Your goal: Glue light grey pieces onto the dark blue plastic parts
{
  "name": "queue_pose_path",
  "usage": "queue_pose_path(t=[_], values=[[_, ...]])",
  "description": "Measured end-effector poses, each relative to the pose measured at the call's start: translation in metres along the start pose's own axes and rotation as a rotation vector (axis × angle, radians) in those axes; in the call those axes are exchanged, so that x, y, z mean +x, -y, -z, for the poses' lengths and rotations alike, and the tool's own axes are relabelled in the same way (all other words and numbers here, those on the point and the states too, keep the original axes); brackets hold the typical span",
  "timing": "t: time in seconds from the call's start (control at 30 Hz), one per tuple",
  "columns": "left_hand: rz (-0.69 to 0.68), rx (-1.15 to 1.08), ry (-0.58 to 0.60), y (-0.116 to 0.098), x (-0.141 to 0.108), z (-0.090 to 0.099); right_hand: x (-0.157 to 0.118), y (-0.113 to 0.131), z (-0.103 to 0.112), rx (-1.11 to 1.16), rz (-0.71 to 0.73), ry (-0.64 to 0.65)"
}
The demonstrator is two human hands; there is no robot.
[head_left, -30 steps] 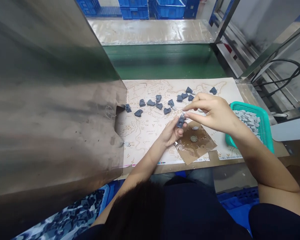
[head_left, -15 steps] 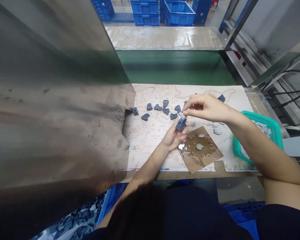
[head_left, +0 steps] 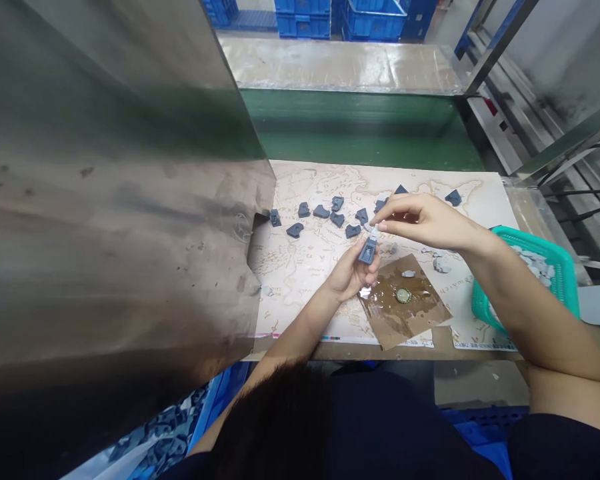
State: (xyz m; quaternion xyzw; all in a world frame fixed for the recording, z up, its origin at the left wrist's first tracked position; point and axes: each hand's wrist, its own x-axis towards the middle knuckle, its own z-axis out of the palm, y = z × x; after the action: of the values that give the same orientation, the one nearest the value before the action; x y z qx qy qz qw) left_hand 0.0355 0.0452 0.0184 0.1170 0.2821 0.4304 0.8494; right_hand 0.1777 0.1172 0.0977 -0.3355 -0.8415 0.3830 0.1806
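Note:
My left hand [head_left: 351, 273] is closed around a dark grey plastic part [head_left: 368, 251], its hollow side turned toward me. At the part's upper end, my right hand [head_left: 414, 217] pinches a small light grey piece [head_left: 373, 230]. The two pieces touch or nearly touch; which of these I cannot tell. Below the hands lies a brown cardboard sheet [head_left: 410, 319], wet and shiny, with a small round cap-like thing [head_left: 403, 295] and a light grey piece [head_left: 408, 274] on it. Several dark grey parts [head_left: 337, 219] lie loose on the map-printed paper [head_left: 300, 267] beyond my left hand.
A teal basket [head_left: 573, 287] of light grey pieces stands under my right forearm. A tall metal panel [head_left: 130, 220] walls off the left. Behind the paper runs a green belt [head_left: 355, 127]. Blue crates [head_left: 304, 23] are stacked beyond. A bin of dark parts [head_left: 165, 430] sits low at left.
The dark grey part in my left hand has turned, so its hollow side now shows. My right hand still pinches the light grey piece at its top. The view has shifted slightly.

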Motion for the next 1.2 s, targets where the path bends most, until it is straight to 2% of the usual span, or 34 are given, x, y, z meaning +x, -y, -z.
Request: queue_pose_path(t=[0.43, 0.67, 0.93, 1.07, 1.13, 1.2], values=[[-0.087, 0.101, 0.085, 0.005, 0.005, 0.01, -0.005, -0.006, -0.005, 0.057, -0.027, -0.008], [-0.271, 0.202, 0.215, 0.014, 0.012, 0.022, -0.007, -0.005, -0.005, 0.042, 0.104, -0.012], [-0.324, 0.29, 0.231, 0.016, 0.011, 0.026, -0.013, -0.001, -0.003, -0.014, 0.274, -0.032], [-0.413, 0.419, 0.142, 0.017, 0.015, 0.026, -0.011, -0.006, -0.001, -0.046, 0.288, -0.095], [-0.532, 0.575, -0.016, 0.014, 0.018, 0.028, 0.002, -0.023, 0.006, -0.054, 0.224, -0.201], [-0.721, 0.816, -0.28, 0.004, 0.019, 0.032, 0.026, -0.051, 0.017, -0.041, 0.121, -0.356]])
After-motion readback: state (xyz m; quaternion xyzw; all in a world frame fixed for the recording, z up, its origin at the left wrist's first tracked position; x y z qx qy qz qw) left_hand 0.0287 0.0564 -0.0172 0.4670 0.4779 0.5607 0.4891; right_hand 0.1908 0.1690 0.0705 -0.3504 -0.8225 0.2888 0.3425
